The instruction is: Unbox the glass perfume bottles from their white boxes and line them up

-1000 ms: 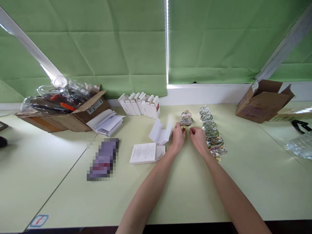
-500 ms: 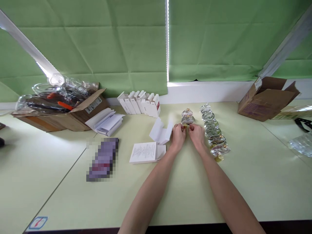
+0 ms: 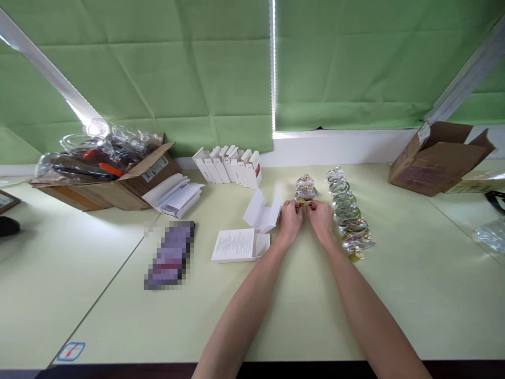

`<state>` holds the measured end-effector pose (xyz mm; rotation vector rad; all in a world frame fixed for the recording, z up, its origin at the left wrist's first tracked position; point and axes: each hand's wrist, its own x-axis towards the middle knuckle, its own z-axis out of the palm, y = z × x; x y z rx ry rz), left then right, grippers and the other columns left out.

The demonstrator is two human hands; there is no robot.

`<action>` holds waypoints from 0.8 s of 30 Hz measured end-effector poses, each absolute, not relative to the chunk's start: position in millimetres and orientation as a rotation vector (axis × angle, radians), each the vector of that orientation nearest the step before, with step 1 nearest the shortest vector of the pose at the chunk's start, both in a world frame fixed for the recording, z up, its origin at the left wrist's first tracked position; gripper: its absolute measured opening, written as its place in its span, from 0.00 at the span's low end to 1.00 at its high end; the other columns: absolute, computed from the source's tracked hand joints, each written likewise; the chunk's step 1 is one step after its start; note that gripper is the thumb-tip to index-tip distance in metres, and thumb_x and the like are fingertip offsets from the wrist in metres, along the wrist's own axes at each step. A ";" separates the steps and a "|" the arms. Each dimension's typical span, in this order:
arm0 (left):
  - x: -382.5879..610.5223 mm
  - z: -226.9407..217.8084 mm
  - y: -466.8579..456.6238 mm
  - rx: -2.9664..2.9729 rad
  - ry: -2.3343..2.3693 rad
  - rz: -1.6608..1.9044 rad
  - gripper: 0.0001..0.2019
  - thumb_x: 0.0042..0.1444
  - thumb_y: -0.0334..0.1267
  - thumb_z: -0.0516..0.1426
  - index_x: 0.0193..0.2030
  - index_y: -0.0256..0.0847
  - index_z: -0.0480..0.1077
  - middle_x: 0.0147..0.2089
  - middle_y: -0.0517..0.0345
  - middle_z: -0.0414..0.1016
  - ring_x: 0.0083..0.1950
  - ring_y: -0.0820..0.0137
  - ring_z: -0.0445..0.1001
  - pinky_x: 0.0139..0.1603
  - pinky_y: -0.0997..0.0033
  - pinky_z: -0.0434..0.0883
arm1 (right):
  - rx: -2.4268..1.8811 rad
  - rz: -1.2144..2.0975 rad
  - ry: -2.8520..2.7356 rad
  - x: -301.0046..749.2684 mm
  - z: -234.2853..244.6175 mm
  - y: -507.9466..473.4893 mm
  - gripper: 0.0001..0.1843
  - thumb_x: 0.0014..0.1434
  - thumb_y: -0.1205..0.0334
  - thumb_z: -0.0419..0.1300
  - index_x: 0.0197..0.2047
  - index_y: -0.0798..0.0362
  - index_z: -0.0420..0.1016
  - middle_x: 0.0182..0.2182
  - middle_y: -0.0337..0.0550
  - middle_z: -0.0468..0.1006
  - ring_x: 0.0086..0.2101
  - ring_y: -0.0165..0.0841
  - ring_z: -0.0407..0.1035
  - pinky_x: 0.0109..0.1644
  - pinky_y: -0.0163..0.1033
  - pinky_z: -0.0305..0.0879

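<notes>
My left hand (image 3: 290, 221) and my right hand (image 3: 320, 218) meet at the middle of the pale green table (image 3: 276, 305). Both pinch the near, gold-coloured end of a small clear glass bottle (image 3: 305, 189) lying on the table just beyond my fingertips. What exactly sits between the fingers is too small to make out. To the right of my right hand lies a row of several similar clear glass bottles (image 3: 349, 218). An open white carton (image 3: 262, 213) lies just left of my left hand.
A printed white leaflet (image 3: 234, 245) and a blurred dark flat object (image 3: 169, 255) lie to the left. Several upright white cartons (image 3: 229, 166) stand at the back. Cardboard boxes sit far left (image 3: 106, 181) and far right (image 3: 437, 160). A stack of papers (image 3: 173, 195) lies near the left box.
My right hand has moved left to meet my left hand at the near end of the small bottle. The view has shifted slightly.
</notes>
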<state>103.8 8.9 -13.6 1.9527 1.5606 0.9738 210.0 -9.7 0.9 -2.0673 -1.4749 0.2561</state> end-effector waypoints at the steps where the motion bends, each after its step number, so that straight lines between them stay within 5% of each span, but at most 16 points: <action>1: 103.6 -13.3 8.7 1.954 1.560 0.973 0.05 0.61 0.29 0.56 0.35 0.39 0.72 0.39 0.52 0.75 0.40 0.66 0.74 0.41 0.69 0.68 | -2.065 0.259 -1.474 210.4 0.9 -9.6 0.14 0.63 0.65 0.55 0.39 0.56 0.83 0.34 0.52 0.84 0.35 0.40 0.75 0.40 0.38 0.63; 9: 103.5 -13.1 8.9 1.953 1.550 0.965 0.04 0.60 0.28 0.56 0.35 0.38 0.72 0.40 0.51 0.75 0.40 0.67 0.74 0.40 0.70 0.68 | -2.028 0.271 -1.412 213.1 -2.1 -8.6 0.15 0.62 0.67 0.55 0.46 0.57 0.81 0.37 0.51 0.84 0.39 0.39 0.76 0.46 0.38 0.65; 24: 102.6 -13.8 7.7 1.926 1.509 1.026 0.05 0.60 0.29 0.56 0.35 0.38 0.73 0.39 0.51 0.76 0.39 0.67 0.75 0.41 0.69 0.69 | -1.854 0.270 -1.326 215.8 -7.7 -10.4 0.13 0.60 0.68 0.55 0.43 0.58 0.79 0.38 0.50 0.84 0.36 0.36 0.77 0.46 0.39 0.68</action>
